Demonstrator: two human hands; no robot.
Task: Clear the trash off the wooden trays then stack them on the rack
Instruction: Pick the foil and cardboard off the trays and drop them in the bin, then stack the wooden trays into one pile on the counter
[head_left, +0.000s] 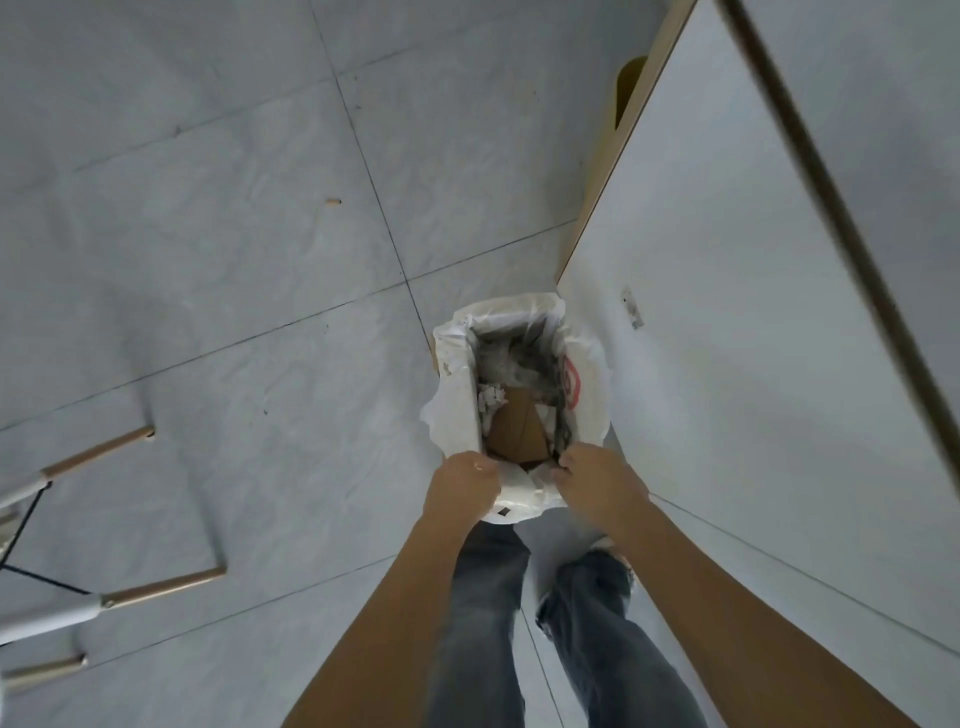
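A trash bin lined with a white plastic bag (452, 384) stands on the floor in front of my feet. Brown cardboard (517, 426) and crumpled paper (491, 399) lie inside it. My left hand (462, 488) grips the near left rim of the bag. My right hand (597, 483) grips the near right rim. Both hands are closed on the plastic. No wooden tray and no rack are in view.
A white panel with a wooden edge (727, 312) rises right beside the bin on the right. Chair legs (98, 452) stand at the left on the grey tiled floor (234, 234). A small scrap (332, 201) lies on the tiles.
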